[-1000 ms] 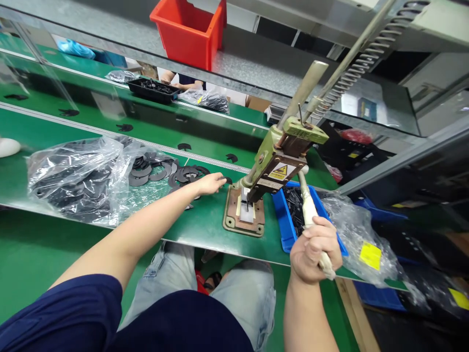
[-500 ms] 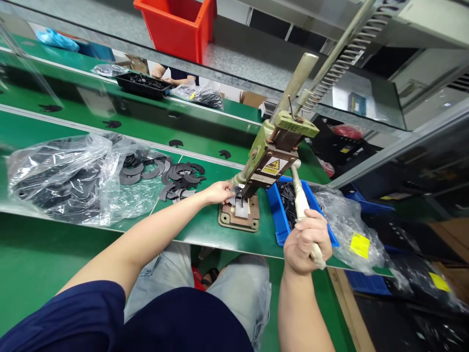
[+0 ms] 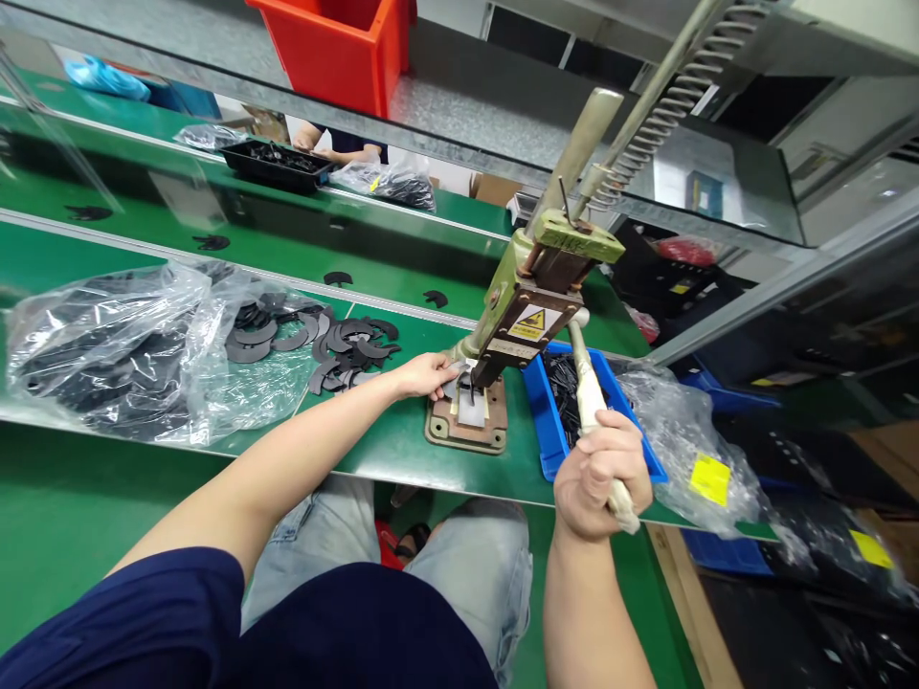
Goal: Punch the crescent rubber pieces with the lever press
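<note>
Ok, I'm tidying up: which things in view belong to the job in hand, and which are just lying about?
Likely the job's:
press, its wrapped lever in the right hand
dark curved piece in the left hand
loose curved pieces on the bench

Seemingly just lying about:
red bin on the shelf
light-blue plastic bag

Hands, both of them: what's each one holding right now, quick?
Left hand: closed, pinching a grey piece at the press.
Right hand: closed around the press's wrapped handle.
</note>
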`<state>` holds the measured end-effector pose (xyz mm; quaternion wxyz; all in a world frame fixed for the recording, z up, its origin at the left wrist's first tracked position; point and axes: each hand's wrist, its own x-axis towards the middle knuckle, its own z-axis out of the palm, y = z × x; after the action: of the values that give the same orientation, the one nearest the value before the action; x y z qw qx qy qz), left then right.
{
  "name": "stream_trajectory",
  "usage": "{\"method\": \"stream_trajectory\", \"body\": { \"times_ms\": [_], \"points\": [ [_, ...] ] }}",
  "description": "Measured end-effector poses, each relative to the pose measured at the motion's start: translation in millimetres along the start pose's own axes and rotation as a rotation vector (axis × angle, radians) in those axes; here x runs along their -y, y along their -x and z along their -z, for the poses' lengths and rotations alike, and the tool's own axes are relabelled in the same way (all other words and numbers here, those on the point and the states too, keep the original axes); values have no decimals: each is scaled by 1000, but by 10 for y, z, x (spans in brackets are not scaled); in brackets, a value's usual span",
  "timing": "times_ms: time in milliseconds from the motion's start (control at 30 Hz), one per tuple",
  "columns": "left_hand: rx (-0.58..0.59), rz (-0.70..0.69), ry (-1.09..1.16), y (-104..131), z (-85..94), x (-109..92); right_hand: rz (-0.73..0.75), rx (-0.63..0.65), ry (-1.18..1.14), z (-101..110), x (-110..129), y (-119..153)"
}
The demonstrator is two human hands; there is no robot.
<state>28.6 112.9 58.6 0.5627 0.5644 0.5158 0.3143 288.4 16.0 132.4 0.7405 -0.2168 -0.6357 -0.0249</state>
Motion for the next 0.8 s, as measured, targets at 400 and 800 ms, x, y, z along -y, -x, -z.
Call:
{"method": "stream_trajectory", "body": {
  "times_ms": [400, 800],
  "points": [
    [-25, 22, -56, -16, -31, -11, -42, -49, -23, -46, 24, 10],
    [44, 223, -20, -101, -16, -79, -16, -77, 24, -54, -2, 47]
  ]
}}
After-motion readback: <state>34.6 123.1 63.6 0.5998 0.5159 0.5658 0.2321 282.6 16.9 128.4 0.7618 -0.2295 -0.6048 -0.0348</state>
